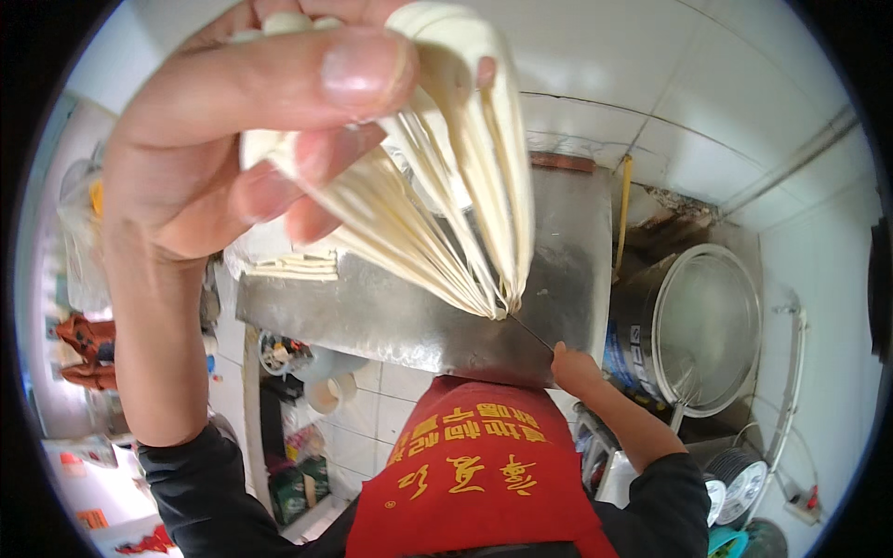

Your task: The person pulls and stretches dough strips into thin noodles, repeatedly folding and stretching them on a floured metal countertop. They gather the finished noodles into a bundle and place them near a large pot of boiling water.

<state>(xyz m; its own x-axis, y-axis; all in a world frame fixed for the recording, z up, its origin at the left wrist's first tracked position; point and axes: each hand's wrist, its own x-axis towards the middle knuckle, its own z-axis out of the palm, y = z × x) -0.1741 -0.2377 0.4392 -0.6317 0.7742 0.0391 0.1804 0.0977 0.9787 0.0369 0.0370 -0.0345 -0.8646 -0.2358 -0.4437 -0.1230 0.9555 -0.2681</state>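
Note:
High up and close to the camera, my left hand grips the upper end of a bundle of pale dough strands. The strands hang in stretched loops that narrow to a bunched lower end above the metal worktable. At that end they meet a thin dark stick or rod; how they are joined is too small to tell. My right hand holds the rod's other end near the front right corner of the table. More dough strips lie in a row at the table's left.
A large round metal pot with a pale cover stands right of the table. Stacked round dishes sit lower right. Below the table are a waste bin and a tape roll. A tiled wall rises behind.

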